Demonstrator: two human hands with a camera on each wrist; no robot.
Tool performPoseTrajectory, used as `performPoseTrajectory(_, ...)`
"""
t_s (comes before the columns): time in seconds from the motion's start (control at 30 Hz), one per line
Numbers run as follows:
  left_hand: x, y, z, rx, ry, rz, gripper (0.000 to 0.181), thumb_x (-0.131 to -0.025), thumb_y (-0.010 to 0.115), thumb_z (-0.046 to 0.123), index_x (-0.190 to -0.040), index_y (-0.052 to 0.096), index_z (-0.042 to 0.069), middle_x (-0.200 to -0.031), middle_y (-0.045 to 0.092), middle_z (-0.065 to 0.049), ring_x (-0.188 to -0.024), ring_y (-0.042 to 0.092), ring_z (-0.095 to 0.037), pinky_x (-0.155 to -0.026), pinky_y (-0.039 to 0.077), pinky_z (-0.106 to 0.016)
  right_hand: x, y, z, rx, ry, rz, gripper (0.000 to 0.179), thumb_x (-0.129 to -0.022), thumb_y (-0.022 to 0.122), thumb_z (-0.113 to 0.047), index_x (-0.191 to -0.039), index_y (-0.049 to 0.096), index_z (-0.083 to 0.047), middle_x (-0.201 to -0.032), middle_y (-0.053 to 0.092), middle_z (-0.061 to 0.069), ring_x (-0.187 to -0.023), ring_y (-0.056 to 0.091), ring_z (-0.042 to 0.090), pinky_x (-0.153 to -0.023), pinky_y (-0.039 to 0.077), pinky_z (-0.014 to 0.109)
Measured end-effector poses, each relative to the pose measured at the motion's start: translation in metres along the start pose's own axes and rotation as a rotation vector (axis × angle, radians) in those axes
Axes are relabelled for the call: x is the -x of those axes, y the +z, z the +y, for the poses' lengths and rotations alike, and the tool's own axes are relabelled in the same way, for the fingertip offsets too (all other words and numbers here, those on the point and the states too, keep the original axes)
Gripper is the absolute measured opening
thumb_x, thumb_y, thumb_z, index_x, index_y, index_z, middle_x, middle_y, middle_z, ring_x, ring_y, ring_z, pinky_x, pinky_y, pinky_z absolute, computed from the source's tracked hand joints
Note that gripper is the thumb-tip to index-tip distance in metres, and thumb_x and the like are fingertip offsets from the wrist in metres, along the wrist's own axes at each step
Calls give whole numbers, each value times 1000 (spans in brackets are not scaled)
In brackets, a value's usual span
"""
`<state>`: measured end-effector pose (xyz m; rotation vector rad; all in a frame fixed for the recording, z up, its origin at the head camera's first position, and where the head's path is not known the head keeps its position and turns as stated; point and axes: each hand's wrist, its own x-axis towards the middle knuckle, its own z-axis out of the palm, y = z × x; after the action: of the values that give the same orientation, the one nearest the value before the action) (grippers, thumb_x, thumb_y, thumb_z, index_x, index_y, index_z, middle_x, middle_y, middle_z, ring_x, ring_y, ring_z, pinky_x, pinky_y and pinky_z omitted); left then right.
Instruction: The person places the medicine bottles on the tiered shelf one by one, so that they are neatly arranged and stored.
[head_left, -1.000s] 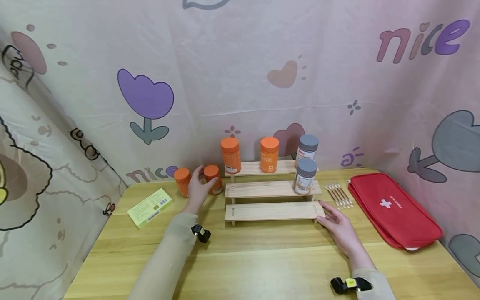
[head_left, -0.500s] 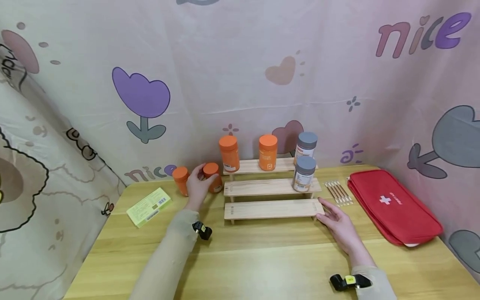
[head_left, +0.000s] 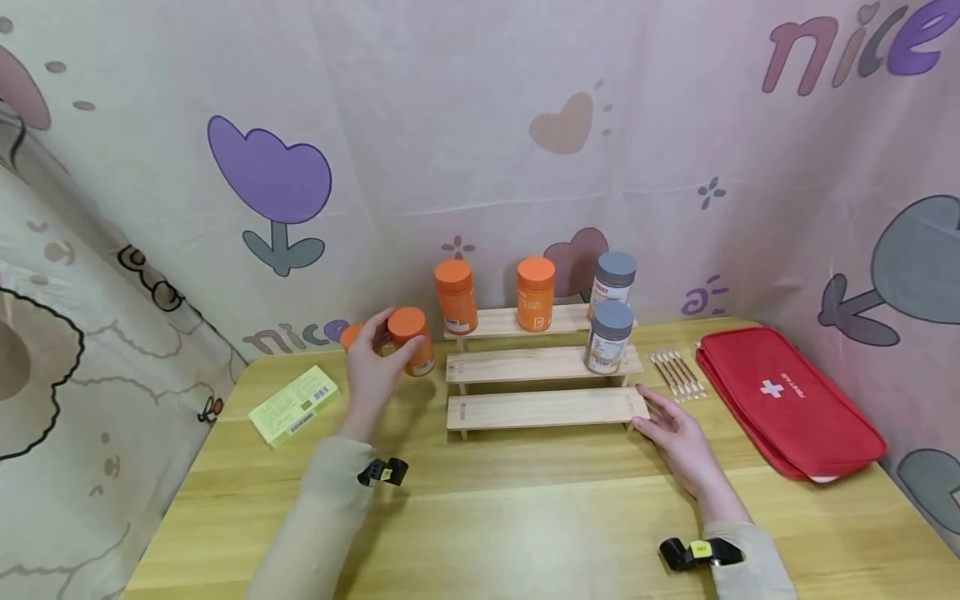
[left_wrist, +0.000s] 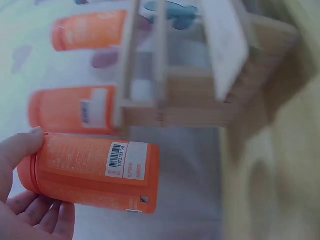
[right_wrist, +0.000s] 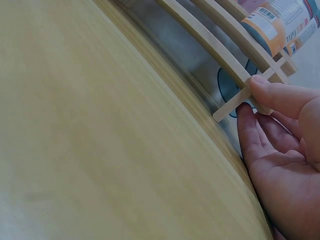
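My left hand (head_left: 367,375) grips an orange pill bottle (left_wrist: 100,170) around its lid, thumb on one side and fingers on the other. In the left wrist view the bottle's barcode label shows, and its base hangs above the wooden table. Left of it, a second orange bottle (head_left: 350,335) is mostly hidden behind that hand. At the lowest step of a three-tier wooden rack (head_left: 543,407), my right hand (head_left: 686,446) pinches the right end between thumb and fingers. Two orange bottles (head_left: 456,298) (head_left: 536,296) and a grey-lidded bottle (head_left: 611,282) stand on the top tier.
Another grey-lidded bottle (head_left: 608,340) occupies the middle tier's right end. A yellow-green box (head_left: 294,406) lies on the table (head_left: 525,517) at left. To the rack's right are a pack of cotton swabs (head_left: 677,375) and a red first-aid pouch (head_left: 787,400). A printed curtain (head_left: 435,125) hangs behind.
The left hand has drawn the orange bottle slightly left and up, off the table. The right hand keeps its hold on the rack. The head view has tilted a little.
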<state>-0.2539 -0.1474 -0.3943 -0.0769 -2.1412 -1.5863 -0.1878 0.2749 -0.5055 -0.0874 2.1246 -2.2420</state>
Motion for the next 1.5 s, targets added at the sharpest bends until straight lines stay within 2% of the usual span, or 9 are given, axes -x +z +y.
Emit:
performPoseTrajectory(0.2, 8, 6, 25, 15, 79, -78, 62, -76, 82, 25, -130, 58, 8, -122, 61, -7, -109, 57, -21, -98, 45, -38, 0, -1, -1, 6, 3, -1, 67, -93, 63, -11, -149, 28, -2, -154, 15, 24, -109, 52, -4, -89, 47, 18)
performPoseTrajectory(0.37, 17, 29, 39, 89, 150, -183, 58, -76, 82, 13, -129, 57, 3, -120, 62, -8, -107, 58, -20, -95, 47, -34, 0, -1, -1, 4, -1, 4, 67, -93, 63, -11, -148, 28, 0, -154, 15, 25, -109, 53, -4, -88, 48, 18)
performPoseTrajectory(0.47, 21, 45, 43, 109, 164, -227, 58, -77, 81, 10, -129, 57, 3, -120, 62, -8, -107, 58, -21, -96, 47, -34, -1, 0, -1, 4, 3, 2, 66, -93, 63, -11, -148, 29, -1, -154, 16, 24, -109, 52, -3, -89, 48, 18)
performPoseTrajectory(0.63, 26, 69, 49, 127, 153, -268, 57, -77, 81, 14, -129, 58, 8, -120, 61, -4, -107, 58, -18, -96, 47, -34, -1, 0, -1, 4, 8, -5, 67, -93, 63, -12, -149, 28, -2, -154, 15, 23, -110, 51, -3, -89, 47, 18)
performPoseTrajectory(0.8, 29, 91, 52, 152, 109, -302, 56, -78, 81, 20, -128, 58, 13, -121, 60, 1, -109, 57, -15, -98, 45, -34, -1, 0, -1, 6, 6, -2, 66, -93, 63, -11, -149, 28, -2, -154, 15, 24, -109, 52, -3, -89, 48, 19)
performPoseTrajectory(0.97, 31, 109, 54, 175, 61, -313, 57, -78, 81, 20, -129, 58, 11, -120, 59, 2, -110, 57, -15, -98, 45, -33, -1, -1, -1, 8, 8, -3, 66, -93, 63, -13, -149, 29, -3, -155, 15, 23, -110, 51, -3, -89, 48, 19)
performPoseTrajectory(1.03, 31, 115, 55, 179, 65, -311, 58, -77, 82, 19, -129, 58, 10, -120, 60, 1, -110, 57, -15, -97, 46, -33, -1, -1, -1, 6, 10, -2, 67, -93, 63, -13, -149, 29, -3, -155, 14, 22, -110, 51, -4, -90, 47, 19)
performPoseTrajectory(1.2, 28, 127, 54, 188, 84, -306, 58, -77, 82, 17, -129, 58, 9, -122, 59, -3, -110, 57, -19, -97, 46, -35, -1, -1, -2, 4, 19, 8, 67, -93, 64, -13, -149, 29, -4, -155, 14, 21, -109, 52, -3, -90, 48, 20)
performPoseTrajectory(1.5, 27, 137, 47, 174, 48, -291, 60, -77, 81, 17, -131, 56, 9, -123, 60, -5, -112, 56, -18, -99, 44, -28, -3, -1, 0, 3, 22, 4, 67, -92, 64, -12, -149, 29, -3, -156, 13, 21, -111, 51, -2, -91, 47, 20)
